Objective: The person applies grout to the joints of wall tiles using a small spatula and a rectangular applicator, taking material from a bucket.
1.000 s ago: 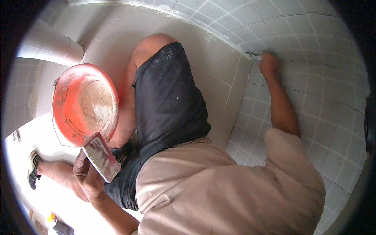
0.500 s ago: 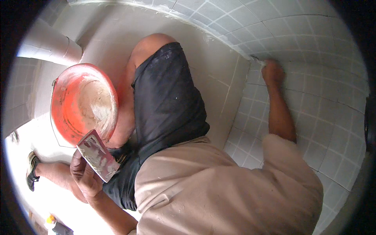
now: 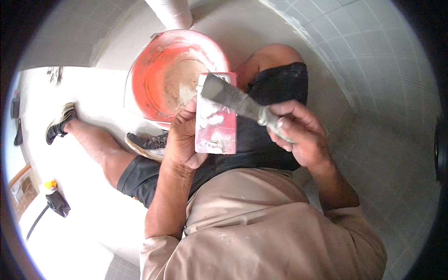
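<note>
My left hand (image 3: pixel 183 140) is closed on a flat pinkish-red plate (image 3: pixel 216 133), smeared with whitish paste, and holds it up in front of my lap. In my right hand (image 3: pixel 301 130) is a putty knife (image 3: pixel 242 105), gripped by its paste-coated handle. Its grey blade points to the upper left and lies across the top part of the plate; whether it touches the surface I cannot tell. Just beyond the plate stands an orange-red bucket (image 3: pixel 144 79), tilted in view, with beige paste (image 3: pixel 179 84) inside.
Behind the bucket rises a white pipe (image 3: pixel 172 14). A grey tiled wall (image 3: pixel 368 42) curves along the right. My bent leg and a shoe (image 3: pixel 147 145) lie close to the bucket. At the lower left is a black object with an orange top (image 3: pixel 57 203).
My right hand has come from the tiled wall corner to the plate, bringing the putty knife over it. The view has swung left, and the plate now stands more upright in front of me.
</note>
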Motion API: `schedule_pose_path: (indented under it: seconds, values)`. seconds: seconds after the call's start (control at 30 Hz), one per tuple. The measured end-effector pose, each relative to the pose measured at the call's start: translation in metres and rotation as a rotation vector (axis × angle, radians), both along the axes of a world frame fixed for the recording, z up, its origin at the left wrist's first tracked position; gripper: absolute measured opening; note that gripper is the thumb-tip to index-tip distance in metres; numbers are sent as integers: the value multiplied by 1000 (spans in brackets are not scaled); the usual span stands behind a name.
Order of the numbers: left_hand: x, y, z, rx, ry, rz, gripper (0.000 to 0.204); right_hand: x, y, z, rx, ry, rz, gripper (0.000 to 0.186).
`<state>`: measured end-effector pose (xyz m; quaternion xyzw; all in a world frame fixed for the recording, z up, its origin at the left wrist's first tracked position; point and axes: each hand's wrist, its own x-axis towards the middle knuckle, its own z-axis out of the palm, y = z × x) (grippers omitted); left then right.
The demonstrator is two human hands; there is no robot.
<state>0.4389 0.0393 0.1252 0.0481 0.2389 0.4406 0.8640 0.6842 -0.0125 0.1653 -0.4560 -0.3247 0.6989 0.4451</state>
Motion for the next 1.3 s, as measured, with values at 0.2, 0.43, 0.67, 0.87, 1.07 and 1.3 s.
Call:
schedule_pose_path:
  seconds: [0.2, 0.43, 0.67, 0.87, 1.07, 1.3]
  values:
    - [-6, 0, -1, -26, 61, 84, 46, 24, -18, 0, 50, -409, -74, 27]
    - [-32, 14, -9, 189, 168, 44, 44, 38, 7, 69, 446, -916, -83, 26]
    - [-19, 12, 2, 378, 506, 42, 44, 4, 39, 113, 1066, -1336, 374, 30]
    - [-22, 9, 5, 534, 617, 5, 40, -5, 41, 109, 1245, -1478, 308, 18]
    - [-24, 17, 15, 660, 734, -190, 44, 5, 27, 98, 1251, -1510, 197, 14]
    - [-16, 20, 16, 748, 884, -438, 50, 66, 1, 92, 1074, -1764, -81, 20]
